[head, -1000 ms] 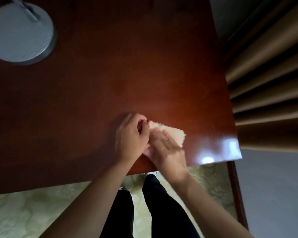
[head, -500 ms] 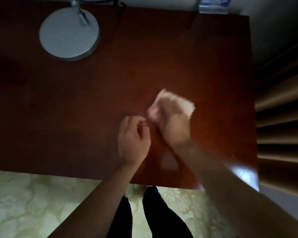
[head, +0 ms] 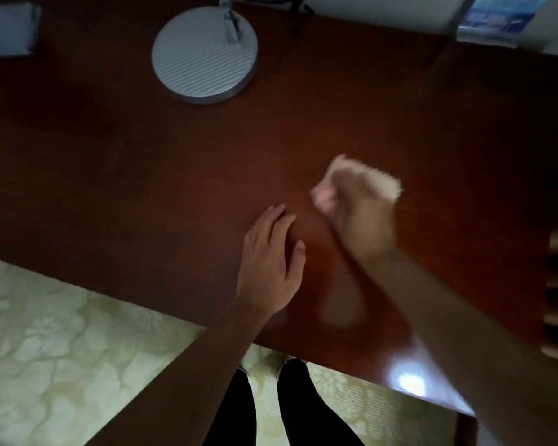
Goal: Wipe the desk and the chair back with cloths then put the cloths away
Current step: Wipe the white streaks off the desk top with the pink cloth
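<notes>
Desk (head: 142,194): dark red-brown wood, glossy; it fills most of the view, and its near edge runs on a slant from the left down to the right.
Floor (head: 62,349): pale with a flower pattern, below the near edge of the desk.
Lamp base (head: 204,54): a round grey disc with a thin stem, at the far middle of the desk, well apart from both hands.
Right hand (head: 361,220): blurred; the fingers seem curled round the cloth and press it on the desk.
Left hand (head: 271,255): fingers straight and relaxed, low over the desk or resting on it; it holds nothing.
Cloth (head: 380,181): pale and bunched under the right hand, on the right half of the desk; its long axis lies roughly left to right.
Key relation: the cloth is to the right of and beyond the left hand, so the right hand does the wiping; the bare desk spreads to the left and far side.
Judgement: the desk wipe looks to be in progress; no chair is in view.
</notes>
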A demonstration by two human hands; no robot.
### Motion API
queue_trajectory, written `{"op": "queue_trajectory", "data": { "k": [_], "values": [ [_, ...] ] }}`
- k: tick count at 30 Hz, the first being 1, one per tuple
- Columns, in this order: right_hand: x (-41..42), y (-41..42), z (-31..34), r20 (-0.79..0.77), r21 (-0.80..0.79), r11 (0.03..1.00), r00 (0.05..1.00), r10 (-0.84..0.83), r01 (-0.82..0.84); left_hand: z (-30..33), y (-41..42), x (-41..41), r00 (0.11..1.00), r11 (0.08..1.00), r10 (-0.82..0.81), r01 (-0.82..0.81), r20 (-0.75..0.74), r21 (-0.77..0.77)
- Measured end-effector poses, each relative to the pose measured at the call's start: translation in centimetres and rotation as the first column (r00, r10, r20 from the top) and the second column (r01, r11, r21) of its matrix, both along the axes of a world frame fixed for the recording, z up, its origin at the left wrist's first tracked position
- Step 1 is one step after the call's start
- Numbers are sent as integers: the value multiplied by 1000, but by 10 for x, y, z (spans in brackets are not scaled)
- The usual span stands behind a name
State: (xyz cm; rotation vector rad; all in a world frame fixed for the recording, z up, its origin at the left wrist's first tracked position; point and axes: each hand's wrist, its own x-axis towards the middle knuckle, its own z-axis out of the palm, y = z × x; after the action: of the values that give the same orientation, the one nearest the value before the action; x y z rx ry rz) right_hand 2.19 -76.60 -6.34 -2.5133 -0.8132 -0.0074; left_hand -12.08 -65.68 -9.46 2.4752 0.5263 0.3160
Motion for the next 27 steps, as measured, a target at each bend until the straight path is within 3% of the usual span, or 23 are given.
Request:
{"op": "queue_trajectory", "data": {
  "k": [2,4,6,8,9,11,13,17,20,24,27],
  "values": [
    [-50,9,-29,-93,31,988,984,151,-149,3,5,-2,998,998,62,-61,30,-34],
    [-89,-3,-39,-15,157,918,928,372,-365,0,15,-7,997,998,65,-65,35,-5],
    [-74,-21,-32,-40,111,873,875,482,-475,-3,24,-14,1000,999,26,-26,9,40],
    [-17,-12,-25,12,130,926,934,357,-355,-3,28,-16,999,997,-29,30,-22,67],
    [19,2,-27,106,113,973,976,192,-203,-3,30,-16,998,995,-51,54,-36,85],
    [55,27,-19,26,62,998,1000,18,-20,-2,30,-20,996,991,-67,73,-60,109],
    [40,38,-18,27,41,998,999,36,-37,-3,30,-22,997,991,-55,61,-53,119],
    [-76,0,-16,-131,135,957,953,273,-256,-4,34,-17,1000,993,-24,25,-10,113],
    [-61,-14,-15,-75,176,924,931,357,-340,-4,40,-6,999,994,-48,49,-4,102],
    [48,24,-6,-37,137,990,999,-21,26,-2,40,11,997,990,-77,80,-26,118],
    [44,25,-5,-80,59,998,996,-24,29,-7,41,14,998,990,-66,68,-20,127]
  ]
}}
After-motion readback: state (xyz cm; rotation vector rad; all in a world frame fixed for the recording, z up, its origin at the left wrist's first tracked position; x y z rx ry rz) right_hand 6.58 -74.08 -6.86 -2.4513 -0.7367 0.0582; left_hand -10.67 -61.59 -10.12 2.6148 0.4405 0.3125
